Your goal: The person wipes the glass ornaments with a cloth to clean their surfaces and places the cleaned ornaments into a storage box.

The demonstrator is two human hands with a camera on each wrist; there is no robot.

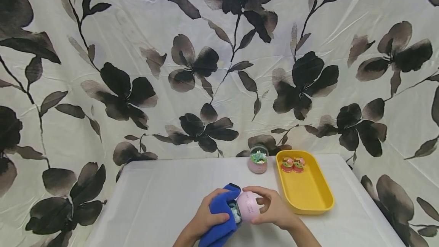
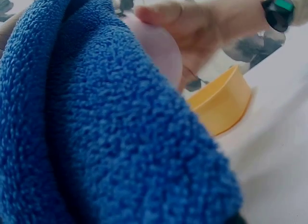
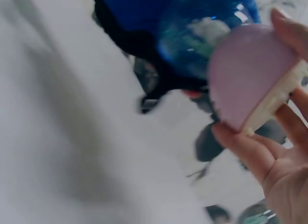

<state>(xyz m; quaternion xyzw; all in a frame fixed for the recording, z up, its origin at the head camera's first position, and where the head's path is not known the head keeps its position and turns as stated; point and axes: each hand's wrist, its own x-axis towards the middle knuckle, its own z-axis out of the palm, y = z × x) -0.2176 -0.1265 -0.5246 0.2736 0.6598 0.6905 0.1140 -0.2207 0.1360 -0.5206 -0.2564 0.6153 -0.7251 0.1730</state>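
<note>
A snow globe [image 1: 248, 206] with a pink base lies tipped sideways between both hands, low in the head view. My left hand [image 1: 210, 213] grips a blue cloth [image 1: 219, 203] wrapped over the globe's clear dome. Thumb and fingers of my right hand [image 1: 274, 209] hold the pink base by its edge. In the right wrist view the glass dome [image 3: 192, 38] shows glitter and a white shape inside, with the cloth behind it. The fuzzy cloth [image 2: 125, 118] fills most of the left wrist view and covers much of the globe there.
Another snow globe [image 1: 258, 159] with a pink base stands upright at the back of the white table [image 1: 157, 193]. Right of it is a yellow tray [image 1: 308, 197] holding two small red and pink items [image 1: 293, 164]. A floral curtain [image 1: 137, 33] hangs behind the table.
</note>
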